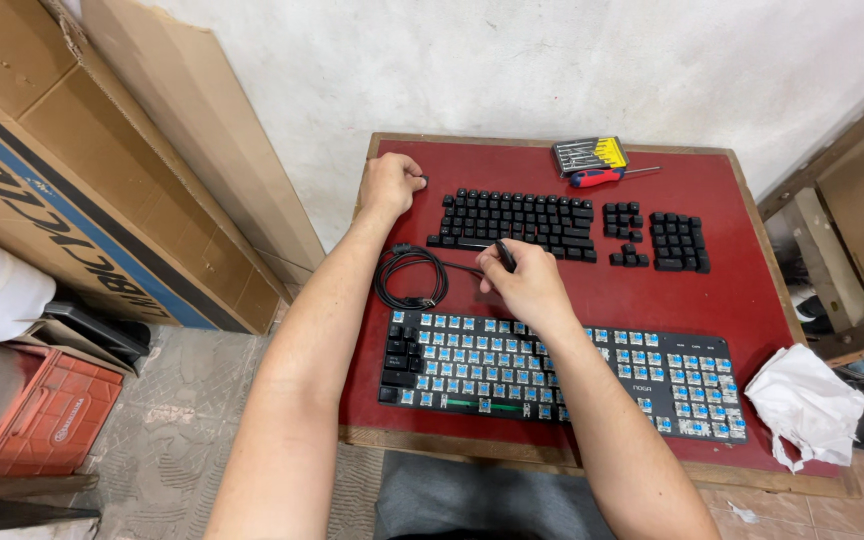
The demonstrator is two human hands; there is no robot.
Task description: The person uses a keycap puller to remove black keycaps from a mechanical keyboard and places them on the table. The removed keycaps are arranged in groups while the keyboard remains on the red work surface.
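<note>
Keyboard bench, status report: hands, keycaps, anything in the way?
Left hand fisted on table's far-left corner. Right hand pinching a black keycap above stripped keyboard. Coiled cable between hands.

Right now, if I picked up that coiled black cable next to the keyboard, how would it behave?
The coiled black cable would probably go floppy, its loops sagging or unwinding, since no tie is visible around them. It looks thin, so likely light. One end seems to run toward the right hand, so it might tug there, though the join is hard to see.
</note>
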